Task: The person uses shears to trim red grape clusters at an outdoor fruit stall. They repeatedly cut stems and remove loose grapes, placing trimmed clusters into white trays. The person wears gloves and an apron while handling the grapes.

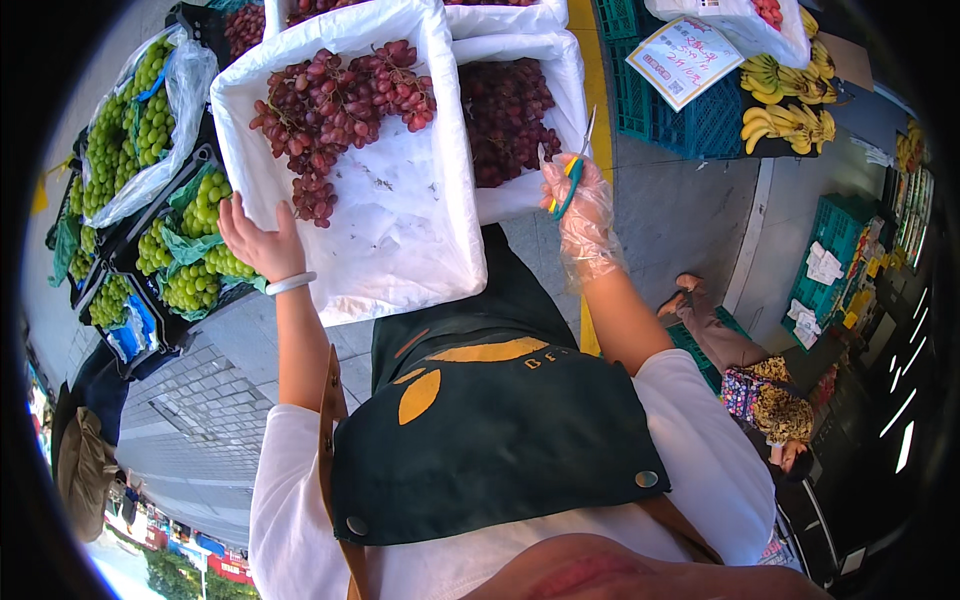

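In front of me stands a white-lined crate (pixel 420 255) with bunches of red grapes (pixel 337 105) at its far and left side. Small stem scraps lie on its bare liner. My left hand (pixel 262 244), ungloved with a pale bangle on the wrist, is at the crate's left wall, fingers apart. Whether it touches the wall I cannot tell. My right hand (pixel 581 199) wears a clear plastic glove and holds teal-and-yellow-handled scissors (pixel 574 180), blades pointing away from me. Just beyond that hand sits a second lined crate (pixel 517 46) of darker red grapes (pixel 502 120).
Black crates of green grapes (pixel 199 285) stand at left. Beyond are more lined crates (pixel 510 21). Teal crates (pixel 682 124), a handwritten price sign (pixel 684 61) and bananas (pixel 784 127) are at right. A person (pixel 769 397) is farther right; another person's clothing (pixel 86 465) shows at left.
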Motion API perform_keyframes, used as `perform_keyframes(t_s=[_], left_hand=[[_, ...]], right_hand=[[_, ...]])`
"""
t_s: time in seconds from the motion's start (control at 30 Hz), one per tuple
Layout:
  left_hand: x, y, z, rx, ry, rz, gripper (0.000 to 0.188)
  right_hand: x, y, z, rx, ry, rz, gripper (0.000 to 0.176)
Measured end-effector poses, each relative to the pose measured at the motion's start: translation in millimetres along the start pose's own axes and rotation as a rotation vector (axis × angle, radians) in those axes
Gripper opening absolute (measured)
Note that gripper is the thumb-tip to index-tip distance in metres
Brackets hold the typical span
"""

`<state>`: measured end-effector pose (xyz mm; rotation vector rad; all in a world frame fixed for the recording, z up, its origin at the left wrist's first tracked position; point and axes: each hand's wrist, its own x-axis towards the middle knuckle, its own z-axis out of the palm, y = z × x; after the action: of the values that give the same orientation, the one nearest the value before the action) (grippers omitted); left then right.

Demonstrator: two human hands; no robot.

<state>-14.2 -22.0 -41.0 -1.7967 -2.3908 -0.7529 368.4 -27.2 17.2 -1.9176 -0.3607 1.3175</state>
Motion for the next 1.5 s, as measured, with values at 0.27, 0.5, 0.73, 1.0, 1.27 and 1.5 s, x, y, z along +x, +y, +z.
perform_keyframes(t_s=[0.27,0.5,0.73,1.0,1.27,1.5], left_hand=[[1.9,-90.4,26.0,-0.559,-0.666,-0.816,0.05],[2.8,-104.1,31.8,-0.614,-0.751,-0.864,0.044],[6.6,-86.3,21.3,-0.792,-0.774,-0.866,0.044],[-21.5,-66.5,-34.3,-0.837,-0.643,-0.893,0.047],[-41.2,-110.2,-122.1,-0.827,-0.423,-0.986,0.052],[-19.1,-118.3,-87.3,-0.885,-0.412,-0.989,0.048]], right_hand=[[1.6,21.9,67.1,-0.529,-0.295,-0.212,0.058],[-7.3,14.8,102.6,-0.726,-0.342,-0.132,0.07],[0.3,33.2,101.7,-0.681,-0.307,-0.217,0.054],[-19.2,19.6,94.1,-0.685,-0.258,-0.535,0.042],[-53.5,41.4,146.6,-0.674,-0.457,-0.635,0.05],[-26.4,17.7,170.7,-0.735,-0.44,-0.632,0.053]])
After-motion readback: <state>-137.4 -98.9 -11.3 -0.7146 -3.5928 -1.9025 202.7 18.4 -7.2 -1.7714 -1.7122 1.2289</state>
